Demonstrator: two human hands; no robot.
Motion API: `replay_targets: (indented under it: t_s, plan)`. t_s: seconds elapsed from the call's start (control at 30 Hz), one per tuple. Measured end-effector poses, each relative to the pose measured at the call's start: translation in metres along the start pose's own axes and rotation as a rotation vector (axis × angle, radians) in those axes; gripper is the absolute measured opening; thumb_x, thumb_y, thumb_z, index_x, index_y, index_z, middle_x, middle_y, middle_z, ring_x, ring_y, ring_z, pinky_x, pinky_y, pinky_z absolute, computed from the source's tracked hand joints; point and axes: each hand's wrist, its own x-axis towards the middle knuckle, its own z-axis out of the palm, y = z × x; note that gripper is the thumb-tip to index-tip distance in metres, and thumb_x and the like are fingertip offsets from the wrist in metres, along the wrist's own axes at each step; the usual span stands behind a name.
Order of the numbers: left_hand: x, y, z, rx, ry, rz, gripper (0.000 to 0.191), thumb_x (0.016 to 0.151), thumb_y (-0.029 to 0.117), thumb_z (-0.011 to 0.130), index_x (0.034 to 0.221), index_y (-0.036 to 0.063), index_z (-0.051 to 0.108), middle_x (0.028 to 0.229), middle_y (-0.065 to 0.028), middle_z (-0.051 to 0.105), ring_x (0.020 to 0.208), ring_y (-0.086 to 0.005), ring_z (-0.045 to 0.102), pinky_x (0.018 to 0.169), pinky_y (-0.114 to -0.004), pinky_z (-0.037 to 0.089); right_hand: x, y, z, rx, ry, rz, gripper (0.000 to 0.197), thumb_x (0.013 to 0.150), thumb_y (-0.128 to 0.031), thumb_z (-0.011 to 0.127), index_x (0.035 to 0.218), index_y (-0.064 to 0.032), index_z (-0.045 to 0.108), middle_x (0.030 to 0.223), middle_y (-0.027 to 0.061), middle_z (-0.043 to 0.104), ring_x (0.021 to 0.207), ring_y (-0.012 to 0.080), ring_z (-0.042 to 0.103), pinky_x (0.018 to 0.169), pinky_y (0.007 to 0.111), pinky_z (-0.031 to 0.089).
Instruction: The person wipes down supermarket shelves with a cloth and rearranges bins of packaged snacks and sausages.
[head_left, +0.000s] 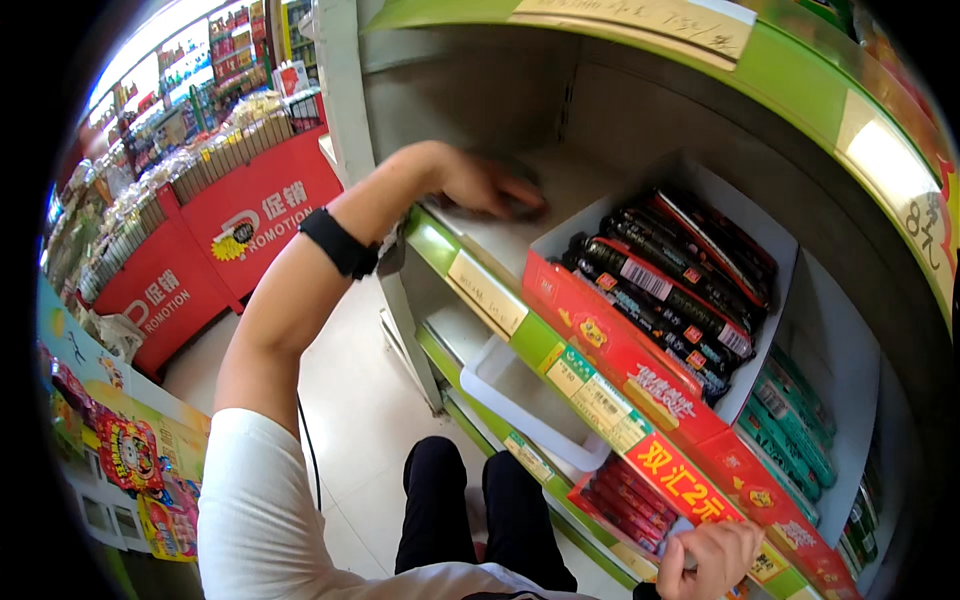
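My left hand (487, 184) reaches onto the left end of a shelf, over its pale board (495, 236). It is motion-blurred, with a dark blurred shape around the fingers; whether it holds something cannot be made out. To its right stands an open red display carton (622, 337) packed with black-wrapped sausages (667, 277). My right hand (716, 551) is at the lower right with fingers curled against the shelf's front edge strip. A pale patch shows beside its thumb, and its grip is unclear.
Another carton holds green-wrapped sausages (787, 427). On the lower shelf are a white plastic bin (480, 375) and a box of red-wrapped sticks (630, 502). A green-edged shelf (810, 60) overhangs. Red promotion bins (262, 202) and hanging snack packets (127, 454) stand left.
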Motion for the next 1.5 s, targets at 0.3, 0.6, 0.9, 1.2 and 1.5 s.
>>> replay_targets:
  t_s: [0.3, 0.6, 0.9, 1.2, 1.5]
  plan:
    - [0.068, -0.072, -0.001, 0.189, 0.051, 0.051, 0.052, 0.096, 0.033, 0.043, 0.145, 0.0189, 0.039, 0.148, -0.0117, 0.04, 0.131, -0.0282, 0.041, 0.108, -0.04, 0.032, -0.005, -0.003, 0.006, -0.034, -0.018, 0.042, 0.011, 0.081, -0.021, 0.071, 0.076, -0.0122, 0.066, 0.064, 0.0051, 0.055, 0.057, 0.0238, 0.05, 0.057, 0.037, 0.038]
    - [0.07, -0.057, -0.029, 0.179, 0.118, -0.352, 0.052, 0.092, 0.041, 0.052, 0.138, 0.0154, 0.048, 0.137, -0.0108, 0.053, 0.12, -0.0264, 0.05, 0.102, -0.038, 0.038, 0.001, 0.003, 0.01, -0.037, -0.057, -0.081, 0.007, 0.081, -0.016, 0.07, 0.077, -0.0112, 0.065, 0.062, 0.0003, 0.055, 0.05, 0.0196, 0.046, 0.052, 0.034, 0.034]
    - [0.15, -0.011, -0.051, -0.448, -0.513, 0.126, 0.037, 0.09, 0.027, 0.057, 0.121, 0.0066, 0.058, 0.093, -0.0049, 0.066, 0.079, -0.0145, 0.058, 0.069, -0.032, 0.049, 0.009, -0.003, 0.007, -0.102, -0.133, -0.005, 0.01, 0.08, -0.015, 0.072, 0.084, -0.0089, 0.065, 0.065, 0.0009, 0.06, 0.048, 0.0189, 0.049, 0.052, 0.034, 0.036]
    - [0.162, -0.107, -0.024, 0.085, 0.106, -0.113, 0.047, 0.091, 0.045, 0.051, 0.117, 0.0068, 0.061, 0.097, -0.0072, 0.067, 0.081, -0.0194, 0.059, 0.072, -0.035, 0.05, 0.007, 0.002, 0.009, 0.001, -0.04, -0.023, 0.013, 0.076, -0.016, 0.074, 0.084, -0.0098, 0.066, 0.063, 0.0001, 0.057, 0.049, 0.0169, 0.048, 0.051, 0.032, 0.035]
    - [0.109, -0.074, -0.016, 0.129, 0.255, -0.496, 0.061, 0.09, 0.06, 0.045, 0.123, 0.011, 0.061, 0.111, -0.0111, 0.065, 0.101, -0.0237, 0.058, 0.088, -0.032, 0.045, 0.007, 0.0, 0.011, -0.005, -0.048, 0.026, 0.011, 0.076, -0.015, 0.074, 0.083, -0.012, 0.066, 0.062, 0.0004, 0.057, 0.049, 0.0193, 0.046, 0.054, 0.034, 0.036]
